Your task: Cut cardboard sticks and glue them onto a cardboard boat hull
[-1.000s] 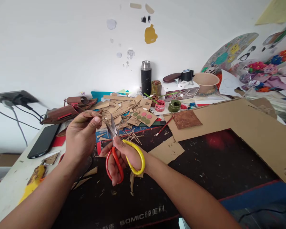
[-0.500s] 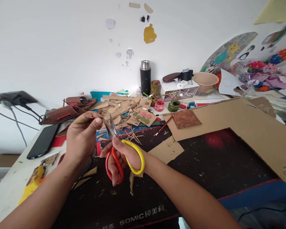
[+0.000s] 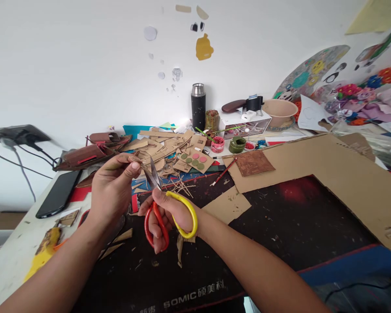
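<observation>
My right hand [image 3: 177,214] grips a pair of scissors [image 3: 194,217] with one yellow and one red handle loop, thumb through the yellow one and fingers through the red. The blades are parted and point up and away. Just left of them my left hand [image 3: 112,187] pinches a small brown piece [image 3: 142,165], perhaps cardboard, between thumb and forefinger. Its edge lies at the blades; whether they touch it I cannot tell. Most of the piece is hidden by the fingertips. Both hands are raised over a dark desk mat [image 3: 208,256].
Behind the hands lies a heap of cardboard scraps [image 3: 163,145]. A card with green and pink discs [image 3: 195,160], paint jars [image 3: 237,144] and a black flask [image 3: 198,106] are nearby. Large cardboard [image 3: 342,174] covers the right. A phone [image 3: 59,194] lies left.
The view has shifted very slightly. Both hands, the scissors and the small piece keep nearly the same positions, with the blades still parted.
</observation>
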Demonstrator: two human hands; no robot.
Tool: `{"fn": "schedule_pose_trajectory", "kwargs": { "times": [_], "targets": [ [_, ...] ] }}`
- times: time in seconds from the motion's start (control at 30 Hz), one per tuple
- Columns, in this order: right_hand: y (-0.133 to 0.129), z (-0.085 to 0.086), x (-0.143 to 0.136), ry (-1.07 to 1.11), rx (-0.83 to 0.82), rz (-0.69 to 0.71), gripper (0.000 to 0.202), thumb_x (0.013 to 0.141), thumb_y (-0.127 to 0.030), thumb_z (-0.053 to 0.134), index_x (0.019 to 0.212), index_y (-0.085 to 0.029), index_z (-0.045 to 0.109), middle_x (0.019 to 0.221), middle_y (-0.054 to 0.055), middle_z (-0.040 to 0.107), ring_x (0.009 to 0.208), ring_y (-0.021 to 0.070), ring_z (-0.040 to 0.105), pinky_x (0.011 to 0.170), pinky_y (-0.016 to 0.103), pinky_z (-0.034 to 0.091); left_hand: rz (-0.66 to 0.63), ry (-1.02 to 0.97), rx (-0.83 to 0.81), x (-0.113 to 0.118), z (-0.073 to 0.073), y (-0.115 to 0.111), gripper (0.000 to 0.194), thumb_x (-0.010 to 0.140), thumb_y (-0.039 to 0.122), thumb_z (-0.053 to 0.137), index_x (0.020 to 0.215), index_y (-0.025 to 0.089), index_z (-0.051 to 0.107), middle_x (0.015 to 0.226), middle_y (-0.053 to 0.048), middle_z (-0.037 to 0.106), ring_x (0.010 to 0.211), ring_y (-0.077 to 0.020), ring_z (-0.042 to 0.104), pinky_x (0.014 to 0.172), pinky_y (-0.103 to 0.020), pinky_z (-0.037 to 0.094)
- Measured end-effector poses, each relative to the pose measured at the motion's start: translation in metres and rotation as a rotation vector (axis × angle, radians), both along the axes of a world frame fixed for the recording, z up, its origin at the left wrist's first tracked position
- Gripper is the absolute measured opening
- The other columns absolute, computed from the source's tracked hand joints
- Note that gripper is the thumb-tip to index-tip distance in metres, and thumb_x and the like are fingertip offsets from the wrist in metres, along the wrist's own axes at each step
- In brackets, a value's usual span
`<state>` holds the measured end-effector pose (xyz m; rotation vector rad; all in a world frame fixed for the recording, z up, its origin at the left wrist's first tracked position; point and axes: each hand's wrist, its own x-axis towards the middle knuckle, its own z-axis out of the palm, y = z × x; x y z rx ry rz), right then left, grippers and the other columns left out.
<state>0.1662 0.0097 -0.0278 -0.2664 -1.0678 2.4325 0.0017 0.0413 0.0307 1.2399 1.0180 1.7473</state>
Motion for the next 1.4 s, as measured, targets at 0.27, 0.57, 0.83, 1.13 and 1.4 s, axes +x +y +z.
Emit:
{"fn": "schedule_pose_trajectory", "kwargs": {
  "times": [0.27, 0.57, 0.83, 1.13, 1.4],
  "targets": [
    [0.0009, 0.0035, 0.0002, -0.037, -0.021, 0.008, 0.065, 0.105, -0.079, 0.046, 0.113, -0.017, 0.064, 0.058, -0.002, 0.067, 0.043, 0.0171, 0.068, 0.048, 0.023, 0.052, 0.000, 0.017, -0.014, 0.0016, 0.0006, 0.0003, 0.035, 0.059, 0.039, 0.106, 0.074, 0.021, 0.080, 0.076, 0.002, 0.068, 0.071, -0.0134, 0.055, 0.068, -0.026, 0.045],
    [-0.0005, 0.0080, 0.0027, -0.053, -0.022, -0.009, 0.064, 0.104, -0.079, 0.048, 0.107, -0.017, 0.064, 0.058, -0.003, 0.065, 0.043, 0.0164, 0.067, 0.049, 0.023, 0.053, 0.000, 0.006, -0.027, 0.0018, -0.0006, -0.0014, 0.034, 0.059, 0.036, 0.106, 0.075, 0.020, 0.080, 0.078, 0.001, 0.068, 0.071, -0.0126, 0.055, 0.067, -0.025, 0.045],
    [0.0001, 0.0033, 0.0007, -0.032, -0.018, -0.029, 0.062, 0.102, -0.079, 0.054, 0.103, -0.018, 0.063, 0.056, -0.004, 0.064, 0.040, 0.0165, 0.065, 0.046, 0.024, 0.052, 0.004, 0.027, -0.020, 0.0030, 0.0000, -0.0019, 0.034, 0.060, 0.038, 0.105, 0.074, 0.020, 0.080, 0.077, 0.001, 0.068, 0.072, -0.0131, 0.054, 0.068, -0.026, 0.044],
    [0.0016, 0.0016, -0.0008, -0.040, -0.027, -0.024, 0.059, 0.104, -0.077, 0.053, 0.101, -0.018, 0.061, 0.053, -0.006, 0.062, 0.038, 0.0154, 0.062, 0.046, 0.023, 0.051, 0.003, 0.037, -0.028, 0.0018, -0.0016, -0.0014, 0.031, 0.062, 0.037, 0.104, 0.074, 0.021, 0.080, 0.078, 0.000, 0.068, 0.072, -0.0140, 0.055, 0.068, -0.026, 0.045],
    [-0.0031, 0.0095, 0.0002, -0.135, -0.023, -0.132, 0.059, 0.103, -0.076, 0.057, 0.086, -0.019, 0.059, 0.042, -0.011, 0.048, 0.029, 0.0115, 0.050, 0.038, 0.020, 0.043, 0.009, 0.018, -0.017, 0.0019, -0.0021, -0.0009, 0.031, 0.061, 0.034, 0.104, 0.075, 0.020, 0.081, 0.080, 0.000, 0.068, 0.073, -0.0134, 0.054, 0.068, -0.026, 0.044]
  ]
}}
